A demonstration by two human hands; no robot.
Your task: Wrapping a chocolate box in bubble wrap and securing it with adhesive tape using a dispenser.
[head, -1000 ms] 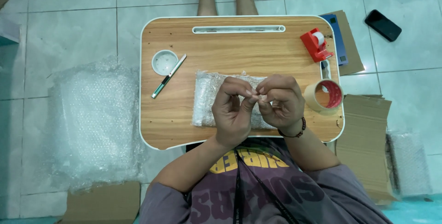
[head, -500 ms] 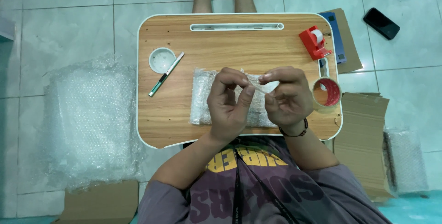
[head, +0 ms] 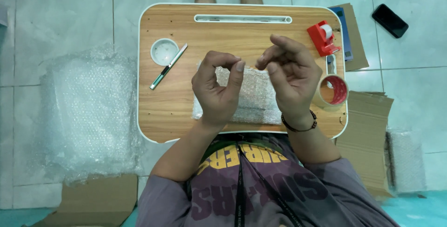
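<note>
Nearest, at the counter's (head: 153,115) near edge: left hand (head: 218,92) with thumb and forefinger pinched into a ring, right hand (head: 291,75) with fingertips drawn close together, both raised over the bubble-wrapped parcel (head: 253,99). Possibly a thin clear strip of tape stretched between the two pinches; too faint to tell for sure. Parcel flat on the counter, middle of the near half, partly hidden under the hands.

For the step in hand, judged best: keep the strip taut and level, lower it square across the parcel's seam, press from the centre outward, avoid letting it fold on itself.

To the right, just beside the right hand, a roll of tape (head: 331,92) close to the counter's right edge; little room for the right elbow to swing out there. Left half more open: bare wood between the parcel and the left edge.

Farther off, a green utility knife (head: 168,66) lying slantwise, touching or nearly touching a round white cup recess (head: 164,51) toward the far left corner. Red tape dispenser (head: 322,37) at the far right corner. Long slot (head: 243,19) along the far edge.

Beyond the counter, on the floor (head: 56,22): a heap of bubble wrap (head: 84,110) left, cardboard sheets (head: 368,134) right, a dark phone (head: 390,20) far right.
</note>
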